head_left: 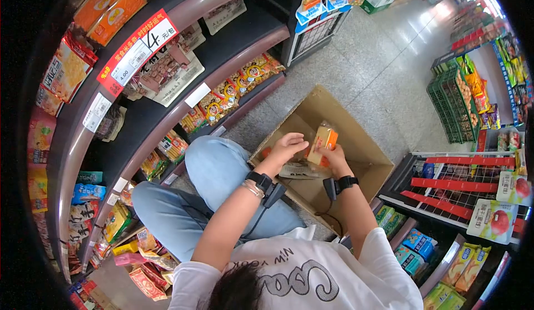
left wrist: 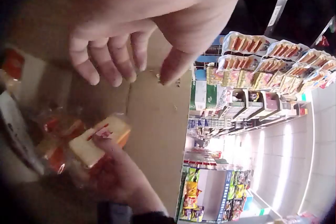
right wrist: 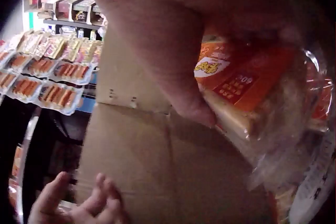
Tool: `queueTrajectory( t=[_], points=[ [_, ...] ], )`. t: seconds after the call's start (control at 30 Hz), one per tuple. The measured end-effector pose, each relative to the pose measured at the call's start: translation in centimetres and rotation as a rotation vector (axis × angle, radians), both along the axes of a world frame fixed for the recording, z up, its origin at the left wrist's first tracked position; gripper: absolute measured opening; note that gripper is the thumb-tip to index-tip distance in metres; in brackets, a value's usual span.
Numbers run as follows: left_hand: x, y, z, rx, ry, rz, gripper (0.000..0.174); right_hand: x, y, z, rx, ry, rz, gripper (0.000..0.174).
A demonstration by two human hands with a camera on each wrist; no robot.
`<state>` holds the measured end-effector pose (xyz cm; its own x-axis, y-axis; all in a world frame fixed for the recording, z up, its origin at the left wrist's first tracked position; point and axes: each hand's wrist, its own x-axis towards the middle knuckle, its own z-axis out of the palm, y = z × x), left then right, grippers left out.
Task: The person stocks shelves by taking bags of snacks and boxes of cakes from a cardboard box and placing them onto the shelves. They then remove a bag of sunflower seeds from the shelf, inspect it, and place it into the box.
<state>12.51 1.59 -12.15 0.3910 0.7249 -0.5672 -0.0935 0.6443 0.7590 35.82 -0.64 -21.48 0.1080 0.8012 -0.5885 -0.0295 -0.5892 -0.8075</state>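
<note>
In the head view, my right hand (head_left: 337,162) grips a clear-wrapped package of bread-like slices (head_left: 324,139) with an orange label, over a cardboard box (head_left: 359,126). The right wrist view shows the thumb along the near side of the wrapper. My left hand (head_left: 287,150) hovers across from it, above the box's near-left wall, fingers loosely bent and holding nothing. Inside the box lie a whitish flat packet (head_left: 297,171) and more orange-and-clear packages (left wrist: 52,129), partly hidden by the hands.
Snack shelves (head_left: 200,98) curve along the left, with price tags on their edges. Bent knees in jeans (head_left: 214,157) press close to the box. A wire rack (head_left: 450,182) and low shelf stand right; a green crate (head_left: 451,107) sits farther off on the tiled floor (head_left: 356,60).
</note>
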Motion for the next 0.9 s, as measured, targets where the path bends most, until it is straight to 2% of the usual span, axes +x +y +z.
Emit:
queueTrajectory(
  t=[0.03,0.07,0.1,0.17,0.27,0.3,0.33,0.4,0.47,0.57,0.6,0.67,0.73,0.77,0.9],
  points=[
    [0.2,-0.1,-0.2,0.049,-0.04,-0.008,0.054,-0.4,0.2,0.4,-0.019,-0.099,0.03,0.048],
    [0.3,-0.1,-0.3,0.098,-0.08,-0.016,0.059,-0.9,0.0,0.8,0.045,-0.122,-0.012,0.049],
    [0.3,0.1,-0.7,0.093,-0.153,-0.032,0.076,-2.4,-0.2,2.9,0.109,-0.145,-0.052,0.05],
    [0.5,-0.1,-0.4,0.231,-0.238,-0.04,0.082,-5.1,-0.5,5.8,0.244,-0.109,-0.119,0.048],
    [-0.2,0.1,-0.2,0.365,-0.267,0.042,0.088,-7.6,0.0,9.6,0.266,0.077,-0.221,0.049],
    [-0.6,0.3,0.1,0.397,-0.261,0.082,0.088,-8.3,0.1,10.8,0.306,0.113,-0.195,0.038],
    [-1.0,0.4,0.5,0.427,-0.256,0.12,0.089,-8.5,0.3,11.1,0.352,0.105,-0.16,0.038],
    [-1.8,0.2,1.7,0.291,-0.329,0.167,0.084,-8.8,0.8,12.2,0.445,0.084,-0.092,0.037],
    [-2.3,0.3,3.1,0.224,-0.395,0.157,0.08,-9.0,1.4,14.2,0.45,0.164,-0.157,0.042],
    [-2.8,0.0,2.7,0.103,-0.518,0.056,0.074,-8.5,2.6,17.2,0.4,0.266,-0.234,0.052],
    [-2.9,0.0,2.7,0.119,-0.52,0.027,0.073,-7.8,2.8,17.6,0.374,0.296,-0.256,0.056],
    [-3.0,-0.1,2.6,0.148,-0.526,-0.031,0.072,-6.6,2.9,17.9,0.392,0.25,-0.169,0.054],
    [-3.2,-0.1,2.3,0.143,-0.507,0.022,0.068,-6.2,2.6,18.6,0.409,0.205,-0.08,0.049],
    [-3.3,-0.1,2.2,0.14,-0.497,0.05,0.065,-6.3,2.3,18.9,0.424,0.245,-0.11,0.045],
    [-3.5,0.3,2.2,0.135,-0.467,0.383,0.056,-4.7,1.1,16.9,0.399,0.29,-0.005,0.049]
  ],
)
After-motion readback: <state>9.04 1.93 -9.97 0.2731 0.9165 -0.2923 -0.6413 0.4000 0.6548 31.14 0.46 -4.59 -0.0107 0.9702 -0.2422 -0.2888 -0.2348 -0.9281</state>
